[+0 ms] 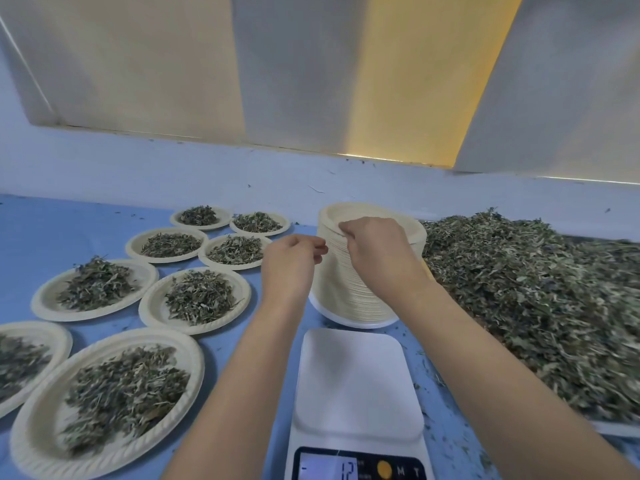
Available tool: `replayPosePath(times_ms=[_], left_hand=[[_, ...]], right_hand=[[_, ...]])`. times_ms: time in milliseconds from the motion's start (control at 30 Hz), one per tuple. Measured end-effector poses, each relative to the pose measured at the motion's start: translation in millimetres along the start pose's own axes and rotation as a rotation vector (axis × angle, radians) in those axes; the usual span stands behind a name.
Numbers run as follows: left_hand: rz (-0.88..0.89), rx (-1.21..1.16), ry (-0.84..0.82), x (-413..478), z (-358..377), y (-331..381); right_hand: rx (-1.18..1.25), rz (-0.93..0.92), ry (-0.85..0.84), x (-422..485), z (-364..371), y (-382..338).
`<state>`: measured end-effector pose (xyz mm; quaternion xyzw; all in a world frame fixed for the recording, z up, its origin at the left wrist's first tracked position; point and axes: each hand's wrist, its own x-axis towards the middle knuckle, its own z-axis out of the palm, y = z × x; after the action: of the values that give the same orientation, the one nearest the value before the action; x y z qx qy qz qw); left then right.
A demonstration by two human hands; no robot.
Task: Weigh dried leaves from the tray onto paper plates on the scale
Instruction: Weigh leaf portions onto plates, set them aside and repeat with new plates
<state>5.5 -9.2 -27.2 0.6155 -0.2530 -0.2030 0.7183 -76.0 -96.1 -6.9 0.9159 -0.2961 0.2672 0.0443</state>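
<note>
Pulp plates (341, 289) at twelve o'clock of the scale (353, 375) look light and floppy, so the right hand (379, 252) pinches the top rim while the left hand (289, 263) curls alongside, grip unclear.

We saw soft, cool, even light over the table (52, 233), with no hard shadows anywhere. A warm yellow band glowed on the wall (398, 81) behind, and a thin bright line ran along its lower edge. The scale (353, 375) top looked nearly washed out, and its display (329, 471) shone pale. The leaves (540, 306) at the table's right edge were smeared by blur, as were the plates (38, 441) at its near left corner. The wide lens bent the straight lines towards the frame's edges.
</note>
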Motion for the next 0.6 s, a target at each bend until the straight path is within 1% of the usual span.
replayPosePath(times_ms=[100, 233, 300, 333, 367, 400, 433, 500, 533, 567, 600], left_hand=[[0.022, -0.017, 0.031, 1.5, 2.1, 5.6], [-0.003, -0.17, 0.048, 3.6, -1.6, 22.4], [0.03, -0.133, 0.076, 4.4, -6.5, 26.1], [0.061, -0.097, 0.091, 3.4, -9.4, 26.1], [0.092, -0.064, 0.098, 1.4, -12.8, 25.6], [0.113, -0.04, 0.09, -1.5, -16.0, 24.5], [0.124, -0.027, 0.072, -6.1, -19.5, 23.1], [0.108, -0.008, 0.024, -17.6, -25.8, 19.0], [0.082, -0.015, -0.01, -23.4, -29.3, 16.1], [0.054, -0.032, -0.05, -28.8, -32.4, 13.6], [0.035, -0.02, -0.078, -33.3, -35.3, 11.2]], right_hand=[[0.022, -0.073, 0.118, -3.7, -1.9, 2.0], [0.158, -0.288, 0.316, -24.3, -16.1, -5.4], [0.193, -0.385, 0.363, -36.6, -19.3, -11.4], [0.215, -0.4, 0.377, -41.3, -19.8, -13.9], [0.25, -0.378, 0.381, -46.0, -20.4, -15.9], [0.297, -0.304, 0.388, -50.9, -22.7, -17.6], [0.359, -0.181, 0.407, -55.2, -26.1, -17.5], [0.535, 0.132, 0.445, -61.8, -36.1, -10.2], [0.64, 0.275, 0.437, -64.8, -40.0, -3.7], [0.734, 0.385, 0.425, -67.5, -42.2, 3.9], [0.804, 0.458, 0.424, -71.4, -42.4, 11.0]])
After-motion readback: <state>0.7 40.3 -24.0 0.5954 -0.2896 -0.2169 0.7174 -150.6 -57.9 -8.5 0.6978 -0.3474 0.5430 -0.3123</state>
